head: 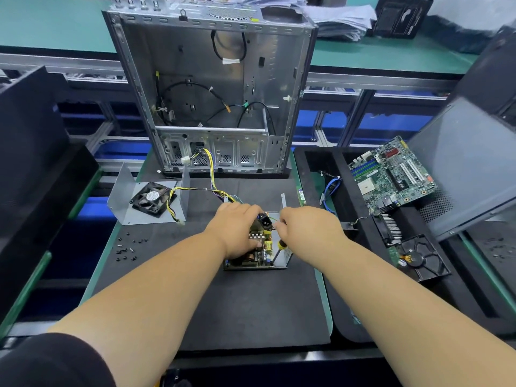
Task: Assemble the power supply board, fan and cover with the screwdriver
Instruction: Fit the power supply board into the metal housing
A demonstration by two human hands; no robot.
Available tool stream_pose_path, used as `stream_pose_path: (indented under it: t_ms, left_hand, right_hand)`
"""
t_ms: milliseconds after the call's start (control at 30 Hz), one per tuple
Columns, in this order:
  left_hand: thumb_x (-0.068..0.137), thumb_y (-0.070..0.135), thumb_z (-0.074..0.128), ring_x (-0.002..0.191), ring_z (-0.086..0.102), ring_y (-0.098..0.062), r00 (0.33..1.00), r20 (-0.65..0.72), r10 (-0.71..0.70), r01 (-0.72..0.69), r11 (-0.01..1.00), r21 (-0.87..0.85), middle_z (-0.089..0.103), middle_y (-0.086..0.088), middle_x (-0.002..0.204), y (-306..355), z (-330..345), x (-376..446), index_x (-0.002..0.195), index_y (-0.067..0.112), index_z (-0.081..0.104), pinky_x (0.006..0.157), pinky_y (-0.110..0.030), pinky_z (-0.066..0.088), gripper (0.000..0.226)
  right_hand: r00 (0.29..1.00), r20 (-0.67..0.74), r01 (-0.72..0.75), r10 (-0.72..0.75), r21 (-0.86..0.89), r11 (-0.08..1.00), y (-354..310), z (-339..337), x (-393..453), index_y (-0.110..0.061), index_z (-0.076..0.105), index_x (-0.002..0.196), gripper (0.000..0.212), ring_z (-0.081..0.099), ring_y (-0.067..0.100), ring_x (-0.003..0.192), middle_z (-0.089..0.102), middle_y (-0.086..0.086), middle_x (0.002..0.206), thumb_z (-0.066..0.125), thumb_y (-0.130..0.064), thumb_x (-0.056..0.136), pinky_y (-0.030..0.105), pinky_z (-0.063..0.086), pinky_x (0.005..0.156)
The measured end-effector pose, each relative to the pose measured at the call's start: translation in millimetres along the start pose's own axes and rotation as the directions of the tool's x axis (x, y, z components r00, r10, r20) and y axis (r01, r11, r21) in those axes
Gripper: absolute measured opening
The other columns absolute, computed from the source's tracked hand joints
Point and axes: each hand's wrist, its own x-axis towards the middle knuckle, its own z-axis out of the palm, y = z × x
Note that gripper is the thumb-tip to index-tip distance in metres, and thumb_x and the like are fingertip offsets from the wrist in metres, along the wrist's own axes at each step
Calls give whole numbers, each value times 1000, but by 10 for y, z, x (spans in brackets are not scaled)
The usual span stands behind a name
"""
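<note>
Both forearms are reaching in from the near edge of the black mat (pixel 251 308), a dark sleeve showing at the bottom left. Left hand (pixel 240 230) is curling over the power supply board (pixel 258 254), fingers wrapped down on its top to steady it, thumb side near the black mains socket (pixel 265 221). Right hand (pixel 305 229) is pinching something small just beside that socket; too tiny to tell, could be a screw or a wire. Screwdriver (pixel 277 251) is leaning against the board's metal tray with its yellow and black handle up, and I can't tell whether the right hand is actually gripping it.

My guess: the board is getting seated in its tray, first step basically. Next move is going to need a screw dropped into a corner hole and the driver tip lined up straight while the left hand is keeping the board from sliding.

Fan (pixel 152 199) is sitting on the bent metal cover (pixel 145 202) at the mat's far left corner, its yellow and black leads running back to the board. Loose screws (pixel 128 248) are lying scattered by the left edge. Open PC chassis (pixel 215 90) is standing at the far edge. Off the right edge, a motherboard (pixel 391 177) is lying in a black tray next to a blue cable (pixel 331 191). Green benches with stacked papers (pixel 335 18) are running behind.
</note>
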Motion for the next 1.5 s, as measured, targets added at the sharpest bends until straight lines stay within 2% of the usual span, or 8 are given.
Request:
stream_pose_path:
  t_ms: [267, 467, 633, 800, 900, 1167, 1367, 1500]
  left_hand:
    - [78, 59, 66, 121, 43, -20, 1000, 3, -5, 5, 1000, 4, 53, 7, 127, 6, -6, -1, 133, 29, 39, 104, -35, 26, 68]
    - [77, 58, 66, 121, 43, -19, 1000, 7, -7, 7, 1000, 10, 53, 8, 127, 5, -1, 0, 133, 29, 39, 106, -35, 26, 68]
    - [77, 58, 66, 120, 44, -18, 1000, 5, -11, 11, 1000, 10, 54, 9, 126, 9, 9, -1, 132, 30, 40, 106, -36, 27, 67]
    - [78, 58, 65, 122, 42, -19, 1000, 8, -8, 8, 1000, 14, 53, 7, 128, 3, 12, 5, 134, 29, 38, 107, -35, 25, 69]
    - [78, 58, 65, 123, 42, -19, 1000, 8, -11, 11, 1000, 12, 52, 7, 129, -5, 21, 1, 134, 29, 37, 108, -36, 24, 69]
    - [78, 59, 64, 120, 44, -17, 1000, 1, -8, 8, 1000, 7, 54, 10, 125, -9, 21, 12, 133, 31, 39, 107, -36, 27, 67]
    - [78, 61, 63, 122, 43, -17, 1000, -7, 0, 0, 1000, 5, 53, 10, 126, -18, 35, 9, 133, 31, 39, 107, -36, 26, 68]
    - [76, 60, 65, 120, 44, -16, 1000, -7, 5, -5, 1000, 6, 54, 11, 125, -32, 47, 16, 132, 32, 39, 106, -35, 28, 67]
  right_hand:
    - [993, 86, 59, -78, 208, 976, 17, -84, 9, -20, 42, 88, 7, 48, 25, 79, 48, 0, 86, 44, -25, 93, 35, 37, 63]
    - [999, -3, 48, -48, 39, 998, -31, -22, -32, -21, 50, 95, 19, 42, 27, 70, 34, -3, 64, 46, -40, 97, 31, 26, 53]
    - [999, -45, 3, -3, -15, 1000, -108, 31, -43, -22, 36, 88, 21, 44, 26, 66, 30, -5, 62, 39, -40, 97, 29, 29, 53]
    - [991, 109, 73, -83, 96, 993, -63, -99, -12, -20, 45, 104, 13, 41, 26, 81, 39, 1, 88, 42, -28, 94, 34, 35, 65]
    - [978, 164, 109, -131, 135, 985, -53, -121, 14, -21, 44, 101, 6, 45, 25, 80, 43, -1, 82, 46, -26, 98, 34, 39, 63]
    - [999, -43, 9, -13, -95, 995, -200, -17, -76, -22, 41, 80, 25, 42, 25, 63, 28, -5, 60, 37, -36, 100, 26, 15, 47]
    - [985, 159, 43, -61, 115, 992, -78, -158, -11, -19, 31, 94, 17, 43, 26, 79, 38, 0, 84, 47, -25, 92, 34, 32, 62]
    - [974, 207, 87, -96, 54, 995, -2, -197, 36, -19, 34, 91, 20, 44, 26, 76, 34, -2, 71, 49, -30, 98, 34, 34, 62]
